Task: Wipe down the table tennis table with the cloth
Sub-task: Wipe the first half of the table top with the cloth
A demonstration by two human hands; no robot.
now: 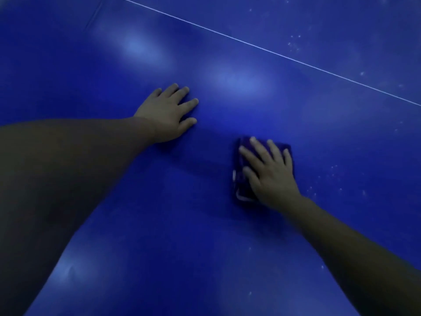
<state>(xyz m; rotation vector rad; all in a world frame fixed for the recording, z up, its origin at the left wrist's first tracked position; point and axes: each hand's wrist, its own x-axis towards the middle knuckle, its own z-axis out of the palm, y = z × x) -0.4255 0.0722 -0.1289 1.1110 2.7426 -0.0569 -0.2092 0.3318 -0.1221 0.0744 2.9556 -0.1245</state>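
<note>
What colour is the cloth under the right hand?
The cloth is dark blue-purple with a pale edge; head view.

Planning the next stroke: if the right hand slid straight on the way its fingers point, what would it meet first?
The right hand, on the cloth, looks free: bare table up to the white line, left hand well aside.

Your left hand [169, 115] lies flat on the table [182, 247]; to its right and nearer you, your right hand [271, 176] rests on the cloth [241, 185].
</note>
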